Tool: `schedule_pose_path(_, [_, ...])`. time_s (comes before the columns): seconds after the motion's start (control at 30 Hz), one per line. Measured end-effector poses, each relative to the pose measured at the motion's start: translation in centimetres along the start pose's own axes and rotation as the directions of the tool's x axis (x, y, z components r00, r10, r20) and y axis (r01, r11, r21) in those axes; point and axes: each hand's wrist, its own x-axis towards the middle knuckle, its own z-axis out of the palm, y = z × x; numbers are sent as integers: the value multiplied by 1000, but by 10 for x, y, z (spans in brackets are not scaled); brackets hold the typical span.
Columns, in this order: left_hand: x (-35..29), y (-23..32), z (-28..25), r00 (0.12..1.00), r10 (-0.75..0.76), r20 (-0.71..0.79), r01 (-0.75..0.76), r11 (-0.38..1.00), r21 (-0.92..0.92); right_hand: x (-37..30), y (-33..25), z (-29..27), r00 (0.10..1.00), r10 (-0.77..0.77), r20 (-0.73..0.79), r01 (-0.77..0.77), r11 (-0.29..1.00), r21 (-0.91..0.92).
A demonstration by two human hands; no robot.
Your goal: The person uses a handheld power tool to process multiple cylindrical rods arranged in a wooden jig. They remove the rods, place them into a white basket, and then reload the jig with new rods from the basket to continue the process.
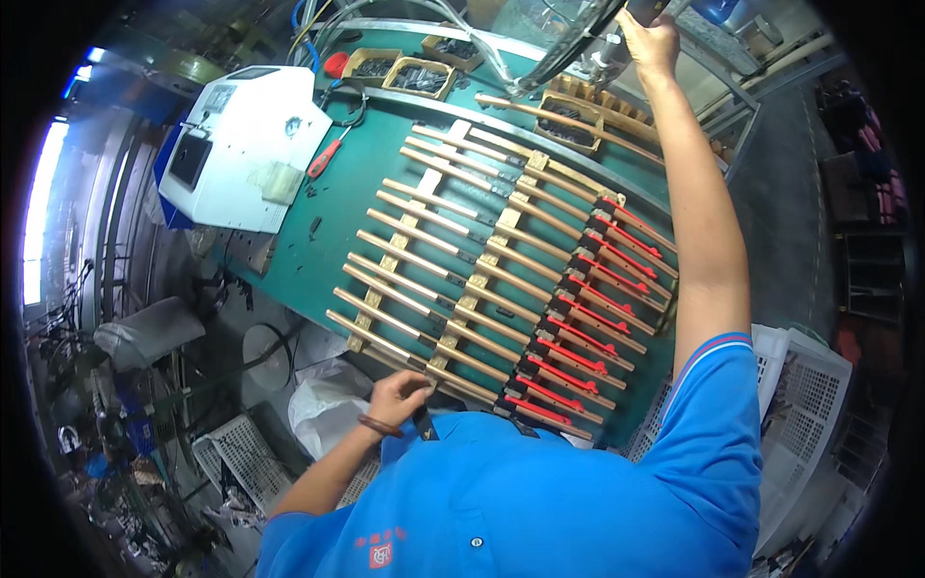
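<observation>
Several copper-coloured tubes (pixel 525 279) lie in parallel rows across notched wooden rails (pixel 479 279). Dark joints sit along them, and toward their right ends are black fittings with long red strips (pixel 588 335). At the near edge of this rack, my left hand (pixel 397 400) is closed, thumb and fingers together by the end of a rail. Whatever lies between those fingers is too small to make out. Raised far up at the top right, my right hand (pixel 653 46) wraps round a dark object, mostly cut off by the picture's edge.
The green workbench (pixel 356 173) carries a white machine housing (pixel 246 144) and a red-handled screwdriver (pixel 326 157) at the left. Boxes of small dark parts (pixel 421 79) stand along the back, near a loose tube (pixel 568 123). White plastic crates (pixel 800 424) flank the bench.
</observation>
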Motion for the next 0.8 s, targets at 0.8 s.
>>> schedule_pose_path(0.8, [63,22,125,899,-389,200,176,-97,-980,-157,100,-60,289,467,836,693,500,-519])
